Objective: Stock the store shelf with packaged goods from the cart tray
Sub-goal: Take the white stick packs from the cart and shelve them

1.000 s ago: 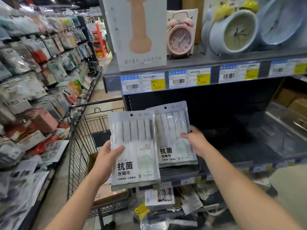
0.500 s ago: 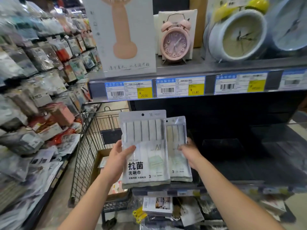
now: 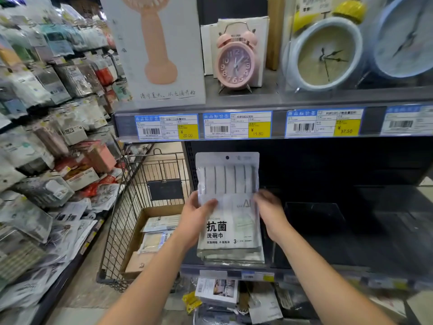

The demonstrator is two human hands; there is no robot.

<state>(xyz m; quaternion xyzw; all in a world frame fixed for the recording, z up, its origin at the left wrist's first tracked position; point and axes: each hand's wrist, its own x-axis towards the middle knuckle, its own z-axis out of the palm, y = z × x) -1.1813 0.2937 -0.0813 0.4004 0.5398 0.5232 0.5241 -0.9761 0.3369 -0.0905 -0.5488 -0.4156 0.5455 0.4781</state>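
Observation:
A white dishcloth pack (image 3: 228, 207) with black print stands upright at the left end of the dark middle shelf (image 3: 328, 266), with a second pack hidden directly behind it. My left hand (image 3: 199, 216) grips the front pack's left edge, thumb across its face. My right hand (image 3: 269, 212) is at the packs' right edge, its fingers behind them and blurred. The wire cart (image 3: 140, 207) stands to the left, holding a cardboard tray (image 3: 140, 231) with more flat packs.
Above the packs runs a shelf with price labels (image 3: 236, 125), a fan box (image 3: 161, 50), a pink alarm clock (image 3: 234, 62) and larger blue clocks (image 3: 323, 57). Hanging packaged goods (image 3: 46, 137) fill the left wall. Loose packs (image 3: 218, 292) lie on the shelf below.
The two packs were side by side; now the left one has slid in front of the right one and both stand on the shelf. The view has moved closer.

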